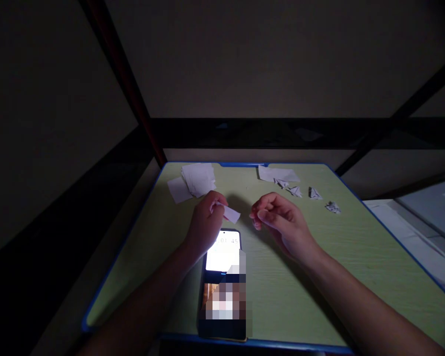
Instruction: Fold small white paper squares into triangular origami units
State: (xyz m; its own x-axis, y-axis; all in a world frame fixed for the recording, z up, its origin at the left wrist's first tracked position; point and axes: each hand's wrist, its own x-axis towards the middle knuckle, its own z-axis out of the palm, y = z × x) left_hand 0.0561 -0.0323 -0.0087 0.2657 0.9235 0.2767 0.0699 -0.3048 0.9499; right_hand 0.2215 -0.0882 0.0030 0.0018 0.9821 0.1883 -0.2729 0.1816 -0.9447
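My left hand (206, 222) is closed in a pinch on a small folded piece of white paper (231, 213), which sticks out to the right from between thumb and forefinger. Across a short gap, my right hand (282, 222) is held with its fingers curled and the thumb close to the forefinger. Nothing shows in it. Both hands hover above the pale green table (300, 296). Under my left wrist lies a lit phone (223, 257), its screen showing digits at the top and a blurred-out patch lower down.
At the table's back left is a loose stack of white paper squares (198, 179). A flat paper sheet (278, 174) lies at the back right, with several small folded paper pieces (314, 193) near it. White boxes or panels (430, 222) stand beyond the right edge. A wall rises behind.
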